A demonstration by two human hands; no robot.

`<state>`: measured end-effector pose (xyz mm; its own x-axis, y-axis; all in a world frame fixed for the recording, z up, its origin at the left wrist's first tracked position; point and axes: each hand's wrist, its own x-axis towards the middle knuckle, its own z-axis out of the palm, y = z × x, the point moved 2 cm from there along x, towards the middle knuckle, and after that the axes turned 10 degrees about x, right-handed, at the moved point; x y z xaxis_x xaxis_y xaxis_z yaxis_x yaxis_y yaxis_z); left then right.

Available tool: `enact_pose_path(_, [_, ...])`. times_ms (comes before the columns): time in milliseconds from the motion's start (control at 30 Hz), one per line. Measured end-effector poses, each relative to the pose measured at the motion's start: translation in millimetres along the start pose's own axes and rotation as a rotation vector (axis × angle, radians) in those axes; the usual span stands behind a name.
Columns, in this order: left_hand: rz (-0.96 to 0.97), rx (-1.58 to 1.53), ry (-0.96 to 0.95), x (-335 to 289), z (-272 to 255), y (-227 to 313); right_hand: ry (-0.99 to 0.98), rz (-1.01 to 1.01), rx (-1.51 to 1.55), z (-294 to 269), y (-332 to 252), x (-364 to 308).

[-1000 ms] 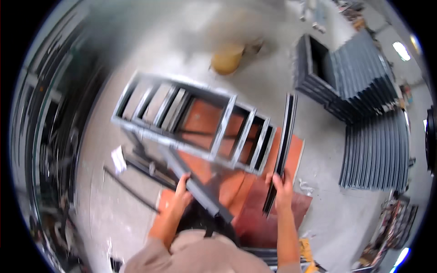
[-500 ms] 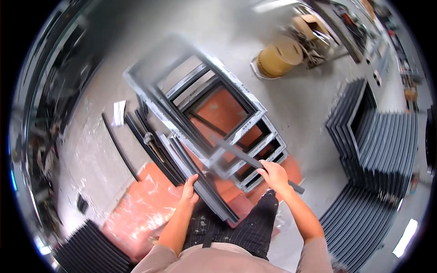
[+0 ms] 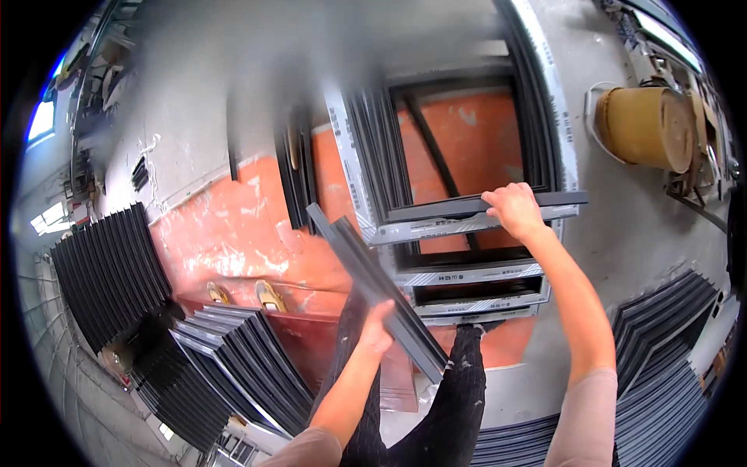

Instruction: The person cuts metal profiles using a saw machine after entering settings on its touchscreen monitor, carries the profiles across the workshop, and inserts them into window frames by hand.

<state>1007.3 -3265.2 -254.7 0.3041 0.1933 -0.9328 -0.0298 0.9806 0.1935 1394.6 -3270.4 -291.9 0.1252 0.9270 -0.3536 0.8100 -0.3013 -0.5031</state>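
My left hand [image 3: 377,328] is closed around a small bundle of long dark grey profile strips [image 3: 359,266], tilted across my left leg. Fingers of my right hand [image 3: 513,210] are closed on one shorter dark grey strip [image 3: 562,199]. That strip lies along the near side of the top frame in a stack of rectangular window frames [image 3: 459,230]. The frames are dark, with pale printed film on their outer faces. Their far end is blurred.
Orange-red sheeting [image 3: 226,218] covers the floor under the stack. Loose dark strips [image 3: 294,187] lie left of it. Piles of angled profiles stand at the left [image 3: 109,272], lower left [image 3: 241,358] and lower right [image 3: 661,327]. A tan bucket [image 3: 646,128] stands at the right.
My view has turned, shifting the frames and bucket rightward. The right-hand strip has gone from slanting over the frame's near corner to lying along its near side. My left hand keeps its bundle.
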Motion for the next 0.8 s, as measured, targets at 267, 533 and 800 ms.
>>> enact_pose_path(267, [-0.035, 0.042, -0.055, 40, -6, 25, -0.15, -0.008, 0.252, 22, 4, 16])
enact_pose_path(533, [-0.106, -0.004, 0.012, 50, -21, 16, -0.054, -0.158, 0.184, 43, 20, 22])
enact_pose_path(800, [-0.024, 0.155, 0.01, 50, 6, 20, -0.242, 0.019, 0.187, 17, 20, 36])
